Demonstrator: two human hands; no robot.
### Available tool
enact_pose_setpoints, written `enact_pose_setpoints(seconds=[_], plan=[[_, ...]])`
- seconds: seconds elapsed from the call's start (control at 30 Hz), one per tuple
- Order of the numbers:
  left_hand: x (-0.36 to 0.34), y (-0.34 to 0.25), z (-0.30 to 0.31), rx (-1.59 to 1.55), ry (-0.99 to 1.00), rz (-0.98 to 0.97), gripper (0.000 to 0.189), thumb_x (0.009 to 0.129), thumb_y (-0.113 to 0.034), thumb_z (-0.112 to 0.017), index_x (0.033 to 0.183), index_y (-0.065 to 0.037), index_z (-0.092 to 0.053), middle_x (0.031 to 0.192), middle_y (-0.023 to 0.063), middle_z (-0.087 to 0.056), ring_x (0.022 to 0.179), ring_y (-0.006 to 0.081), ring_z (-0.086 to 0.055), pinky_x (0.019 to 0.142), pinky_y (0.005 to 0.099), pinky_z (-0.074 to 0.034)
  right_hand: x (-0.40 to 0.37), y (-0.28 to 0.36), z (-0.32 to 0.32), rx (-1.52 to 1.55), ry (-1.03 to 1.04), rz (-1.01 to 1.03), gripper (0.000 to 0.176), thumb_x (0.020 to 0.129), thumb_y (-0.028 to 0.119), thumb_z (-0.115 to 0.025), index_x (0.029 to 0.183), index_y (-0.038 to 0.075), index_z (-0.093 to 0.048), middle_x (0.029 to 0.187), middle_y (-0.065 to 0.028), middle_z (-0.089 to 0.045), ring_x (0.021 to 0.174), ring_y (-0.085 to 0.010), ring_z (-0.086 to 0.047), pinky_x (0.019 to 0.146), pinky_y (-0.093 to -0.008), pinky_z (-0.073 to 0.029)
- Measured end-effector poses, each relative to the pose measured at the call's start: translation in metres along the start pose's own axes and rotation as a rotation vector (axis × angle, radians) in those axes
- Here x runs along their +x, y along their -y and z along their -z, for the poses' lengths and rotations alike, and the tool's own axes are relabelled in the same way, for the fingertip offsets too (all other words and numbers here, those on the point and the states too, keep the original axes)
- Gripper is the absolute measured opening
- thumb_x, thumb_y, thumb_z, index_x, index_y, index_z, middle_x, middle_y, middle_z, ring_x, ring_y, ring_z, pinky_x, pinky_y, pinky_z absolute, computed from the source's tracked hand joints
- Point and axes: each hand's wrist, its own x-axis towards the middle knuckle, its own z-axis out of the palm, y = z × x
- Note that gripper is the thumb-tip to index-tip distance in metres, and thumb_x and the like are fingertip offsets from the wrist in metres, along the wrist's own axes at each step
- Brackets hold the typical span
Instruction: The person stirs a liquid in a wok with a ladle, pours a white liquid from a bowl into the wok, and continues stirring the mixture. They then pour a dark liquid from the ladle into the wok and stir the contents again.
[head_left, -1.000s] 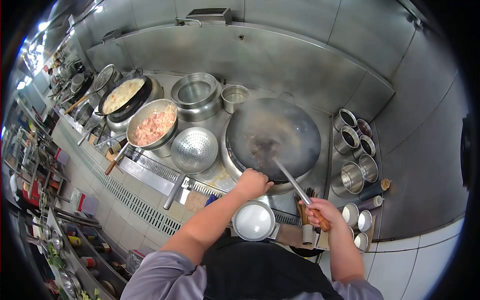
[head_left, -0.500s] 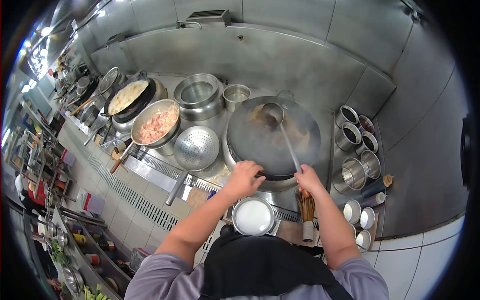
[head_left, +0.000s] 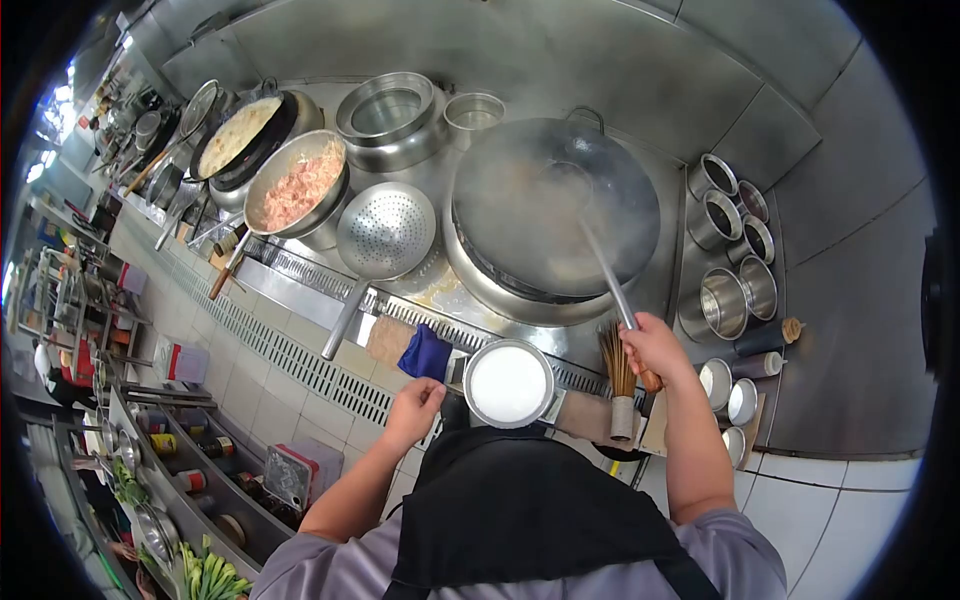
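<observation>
My right hand [head_left: 656, 350] is closed around the wooden-ended handle of a ladle [head_left: 608, 272]. The ladle reaches into a large dark wok [head_left: 510, 230], where thick steam blurs its bowl. My left hand [head_left: 415, 410] is low at the front edge, fingers curled together with nothing visible in them. Just above it lies a folded blue cloth [head_left: 427, 354], apparently not touched. Right of that hand stands a metal pot [head_left: 552, 385] filled with something white. A bamboo wok brush [head_left: 620, 400] lies below my right hand.
A perforated strainer [head_left: 385, 230] lies left of the wok. Beyond it are a pan of raw meat [head_left: 300, 190] and a wok of pale frothy contents [head_left: 238, 135]. Metal seasoning tins [head_left: 722, 300] line the right side. A drain grate [head_left: 300, 340] runs along the front.
My left hand has moved from the wok's rim down and left toward the blue cloth. My right hand has shifted slightly right and, in a tilted view, the steam over the wok has thickened.
</observation>
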Motion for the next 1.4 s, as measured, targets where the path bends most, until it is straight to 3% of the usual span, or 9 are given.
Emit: enact_pose_setpoints(seconds=[0.23,0.33,0.57,0.77,0.83,0.97,1.03,1.23,1.4], plan=[[-0.008,0.01,-0.031,0.148,0.224,0.163,0.034,0.095,-0.033,-0.051,0.089,0.0,-0.06,0.069,0.0052,-0.06,0.062,0.0135,-0.058,0.06,0.0286,-0.047,-0.041,0.019,-0.015,0.778,0.387,-0.162,0.02,0.086,0.006,-0.049,0.105,-0.001,-0.049,0.066,-0.0041,-0.048,0.043,-0.0123,-0.044,0.038,-0.0269,-0.035],[-0.005,0.014,-0.041,-0.014,0.255,0.261,0.038,0.096,-0.034,-0.049,0.09,0.002,-0.058,0.074,0.0074,-0.061,0.065,0.0152,-0.06,0.063,0.0302,-0.048,-0.051,0.024,-0.016,0.801,0.38,-0.181,0.02,0.087,0.005,-0.047,0.105,-0.001,-0.05,0.066,-0.0034,-0.046,0.04,-0.0105,-0.041,0.034,-0.0259,-0.033],[-0.001,0.009,-0.058,-0.065,0.188,0.324,0.038,0.095,-0.036,-0.05,0.092,0.001,-0.058,0.075,0.0082,-0.062,0.065,0.0152,-0.06,0.061,0.0294,-0.048,-0.08,0.041,0.002,0.605,0.333,-0.143,0.022,0.086,0.006,-0.047,0.107,-0.003,-0.05,0.065,-0.0038,-0.046,0.04,-0.0104,-0.041,0.034,-0.0254,-0.033],[-0.002,0.018,-0.066,-0.071,0.069,0.244,0.034,0.093,-0.031,-0.055,0.079,-0.001,-0.054,0.065,0.0067,-0.06,0.06,0.0145,-0.058,0.059,0.0294,-0.046,-0.093,0.048,0.027,0.432,0.198,-0.043,0.022,0.086,0.004,-0.047,0.107,-0.002,-0.051,0.064,-0.0047,-0.047,0.038,-0.0116,-0.042,0.034,-0.026,-0.033],[-0.002,0.025,-0.07,-0.069,0.0,0.191,0.033,0.091,-0.028,-0.057,0.077,0.002,-0.055,0.066,0.013,-0.06,0.06,0.0211,-0.061,0.058,0.035,-0.046,-0.097,0.054,0.037,0.402,0.184,-0.013,0.023,0.085,0.004,-0.047,0.107,-0.002,-0.051,0.064,-0.0048,-0.047,0.038,-0.0116,-0.043,0.034,-0.0255,-0.034],[-0.004,0.029,-0.074,-0.071,-0.06,0.141,0.032,0.09,-0.027,-0.058,0.075,0.001,-0.055,0.065,0.013,-0.059,0.059,0.0223,-0.059,0.058,0.0359,-0.045,-0.102,0.066,0.055,0.332,0.109,0.062,0.024,0.084,0.004,-0.049,0.107,-0.002,-0.049,0.065,-0.0048,-0.05,0.039,-0.0118,-0.046,0.036,-0.0247,-0.036],[0.0,0.038,-0.075,-0.011,-0.07,0.111,0.032,0.09,-0.027,-0.058,0.075,0.001,-0.054,0.063,0.0119,-0.058,0.059,0.0216,-0.058,0.057,0.036,-0.045,-0.109,0.077,0.061,0.327,0.064,0.128,0.024,0.084,0.004,-0.049,0.107,-0.002,-0.049,0.065,-0.0045,-0.05,0.037,-0.012,-0.045,0.035,-0.0245,-0.036],[0.002,0.026,-0.079,-0.448,-0.005,0.267,0.018,0.091,-0.015,-0.056,0.079,-0.002,-0.054,0.07,0.0043,-0.057,0.063,0.0125,-0.056,0.057,0.0285,-0.047,-0.116,0.096,0.075,0.303,-0.004,0.269,0.026,0.083,0.004,-0.049,0.108,-0.001,-0.049,0.065,-0.0037,-0.051,0.037,-0.0111,-0.046,0.034,-0.0233,-0.035],[0.001,0.005,-0.064,-0.307,0.034,0.206,0.014,0.086,-0.011,-0.057,0.077,-0.002,-0.057,0.069,0.003,-0.056,0.062,0.0109,-0.052,0.057,0.0274,-0.045,-0.124,0.109,0.073,0.253,-0.096,0.372,0.028,0.083,0.003,-0.049,0.111,-0.002,-0.049,0.065,-0.0039,-0.05,0.036,-0.0108,-0.045,0.033,-0.0228,-0.035]])
